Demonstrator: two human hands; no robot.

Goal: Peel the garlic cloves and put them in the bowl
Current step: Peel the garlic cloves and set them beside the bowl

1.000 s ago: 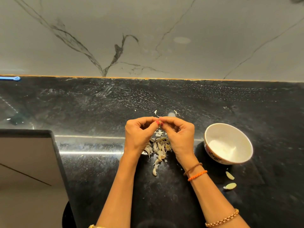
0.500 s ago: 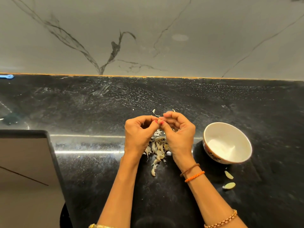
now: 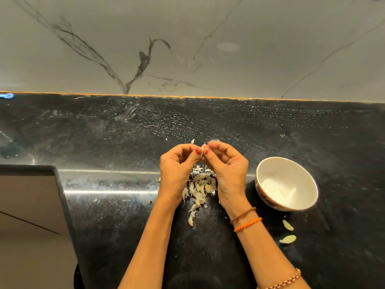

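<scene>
A small pale garlic clove is pinched between the fingertips of my left hand and my right hand, held above the black counter. Most of the clove is hidden by the fingers. Below the hands lies a heap of white garlic skins. A white bowl stands on the counter just right of my right hand, and its inside looks bare. Two pale cloves lie on the counter in front of the bowl.
The black counter runs back to a grey marble wall. A counter cut-out with a lower grey surface opens at the near left. A small blue object lies at the far left by the wall.
Both hands stayed together over the skin heap. The fingers shifted their hold, so the clove now shows between the thumbs. The view shifted slightly.
</scene>
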